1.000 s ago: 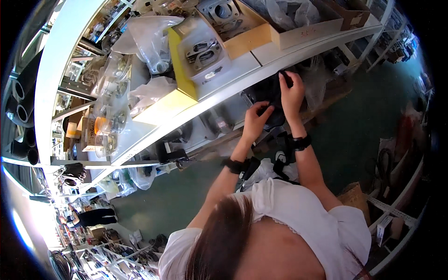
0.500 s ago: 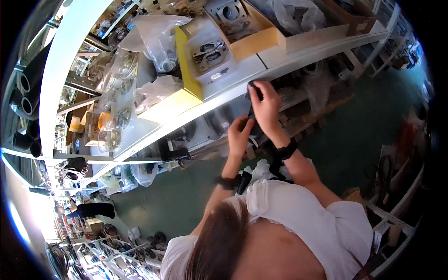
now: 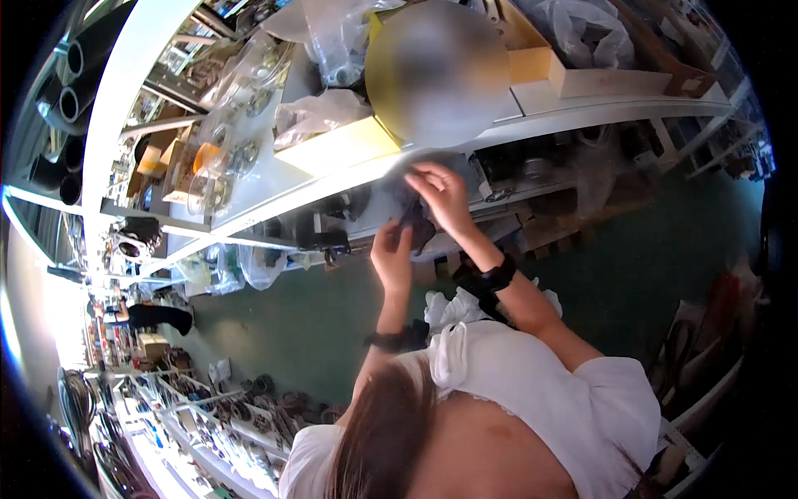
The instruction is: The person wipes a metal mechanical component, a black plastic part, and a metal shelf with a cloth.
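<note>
While the left hand (image 3: 391,256) pinched a blurred dark item (image 3: 422,234) before the white shelf (image 3: 332,185), the right hand (image 3: 443,198) was curved near its top. Whether this one also gripped it, I could not tell.

Here among the racks, the left of two fisheye cameras on a worker's head peers steeply down and forward, close above dark hair (image 3: 386,432) and a white shirt (image 3: 540,374) that crowd the lower frame. Farther out, near mid-view, are the left hand (image 3: 392,256) and right hand (image 3: 442,195). A loaded shelf (image 3: 259,185) slants across the upper half, bowing toward a dark rim; another person (image 3: 154,316) appears small and sideways, well off at left.
</note>
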The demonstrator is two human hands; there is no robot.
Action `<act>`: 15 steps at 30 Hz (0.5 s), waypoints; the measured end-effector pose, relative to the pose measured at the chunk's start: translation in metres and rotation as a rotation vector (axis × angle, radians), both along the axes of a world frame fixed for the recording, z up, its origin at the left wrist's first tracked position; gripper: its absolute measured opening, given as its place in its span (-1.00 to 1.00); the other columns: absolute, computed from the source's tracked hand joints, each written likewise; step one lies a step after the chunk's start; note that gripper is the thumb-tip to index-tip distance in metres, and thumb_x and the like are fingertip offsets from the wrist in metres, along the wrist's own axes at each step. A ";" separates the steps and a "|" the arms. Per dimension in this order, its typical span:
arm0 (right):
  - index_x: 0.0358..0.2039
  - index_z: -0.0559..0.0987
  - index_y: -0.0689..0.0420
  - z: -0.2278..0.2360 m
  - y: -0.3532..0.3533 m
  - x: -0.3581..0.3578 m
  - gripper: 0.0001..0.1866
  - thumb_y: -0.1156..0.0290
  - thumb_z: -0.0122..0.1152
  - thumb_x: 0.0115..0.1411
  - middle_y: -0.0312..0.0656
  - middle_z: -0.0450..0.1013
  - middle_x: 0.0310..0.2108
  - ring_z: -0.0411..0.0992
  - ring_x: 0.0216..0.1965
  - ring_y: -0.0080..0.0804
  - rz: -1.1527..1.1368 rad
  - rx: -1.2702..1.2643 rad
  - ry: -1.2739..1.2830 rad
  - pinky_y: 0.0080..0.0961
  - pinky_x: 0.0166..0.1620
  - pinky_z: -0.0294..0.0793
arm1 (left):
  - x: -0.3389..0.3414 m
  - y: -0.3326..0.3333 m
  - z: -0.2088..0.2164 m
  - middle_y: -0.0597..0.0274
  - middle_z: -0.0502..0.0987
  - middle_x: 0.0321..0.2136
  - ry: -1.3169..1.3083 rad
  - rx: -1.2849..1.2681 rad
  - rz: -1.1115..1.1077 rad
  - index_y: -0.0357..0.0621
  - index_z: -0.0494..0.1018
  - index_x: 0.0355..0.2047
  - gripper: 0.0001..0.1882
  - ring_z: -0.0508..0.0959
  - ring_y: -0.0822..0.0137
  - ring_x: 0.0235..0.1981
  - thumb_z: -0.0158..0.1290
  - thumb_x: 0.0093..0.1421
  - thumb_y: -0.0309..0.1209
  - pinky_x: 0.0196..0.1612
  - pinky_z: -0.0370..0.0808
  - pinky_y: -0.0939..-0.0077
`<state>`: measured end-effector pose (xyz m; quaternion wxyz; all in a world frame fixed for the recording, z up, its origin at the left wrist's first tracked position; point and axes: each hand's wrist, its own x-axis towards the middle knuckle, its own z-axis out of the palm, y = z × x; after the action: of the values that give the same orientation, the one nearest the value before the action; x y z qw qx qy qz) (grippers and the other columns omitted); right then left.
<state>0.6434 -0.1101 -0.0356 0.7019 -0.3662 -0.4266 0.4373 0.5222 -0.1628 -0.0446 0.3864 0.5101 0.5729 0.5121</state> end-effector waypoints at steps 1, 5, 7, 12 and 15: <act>-0.27 0.45 0.28 0.005 -0.003 0.006 -0.79 0.49 0.12 0.06 -0.24 0.45 -0.40 0.40 -0.37 -0.63 0.070 -0.030 0.097 -0.76 -0.29 0.36 | 0.001 -0.002 0.001 0.33 0.44 -0.44 0.002 0.000 0.016 -0.32 0.38 -0.28 -0.77 0.38 0.57 -0.41 0.07 0.02 -0.53 -0.36 0.32 0.73; -0.21 0.45 0.23 0.014 -0.009 0.033 -0.70 0.41 0.17 0.02 -0.21 0.44 -0.32 0.38 -0.29 -0.58 0.168 -0.041 0.283 -0.68 -0.20 0.35 | 0.018 -0.010 0.016 0.18 0.45 -0.39 0.196 0.164 0.025 -0.26 0.41 -0.31 -0.75 0.43 0.37 -0.35 0.11 -0.05 -0.51 -0.22 0.34 0.56; -0.21 0.44 0.22 0.017 -0.014 0.047 -0.70 0.41 0.16 0.02 -0.24 0.44 -0.34 0.37 -0.30 -0.60 0.164 -0.049 0.340 -0.69 -0.19 0.33 | 0.028 -0.017 0.027 0.28 0.39 -0.33 0.227 0.226 -0.075 -0.28 0.37 -0.28 -0.76 0.38 0.49 -0.32 0.05 -0.02 -0.60 -0.26 0.34 0.67; -0.21 0.43 0.20 0.026 -0.024 0.081 -0.73 0.42 0.13 0.06 -0.25 0.44 -0.34 0.37 -0.29 -0.62 0.131 0.035 0.247 -0.67 -0.19 0.33 | 0.039 -0.022 0.024 0.28 0.38 -0.33 0.223 0.262 -0.130 -0.27 0.38 -0.29 -0.77 0.37 0.51 -0.36 0.03 -0.02 -0.63 -0.31 0.34 0.67; -0.22 0.42 0.24 0.039 -0.033 0.094 -0.75 0.44 0.09 0.09 -0.22 0.43 -0.31 0.36 -0.27 -0.60 0.139 0.052 0.118 -0.66 -0.17 0.34 | 0.037 -0.018 0.022 0.33 0.40 -0.37 0.229 0.228 -0.154 -0.26 0.38 -0.29 -0.79 0.36 0.55 -0.40 0.02 0.01 -0.63 -0.35 0.33 0.69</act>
<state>0.7372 -0.1434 0.0038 0.7031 -0.2906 -0.4201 0.4946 0.5590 -0.1812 -0.0223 0.2963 0.6479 0.5105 0.4814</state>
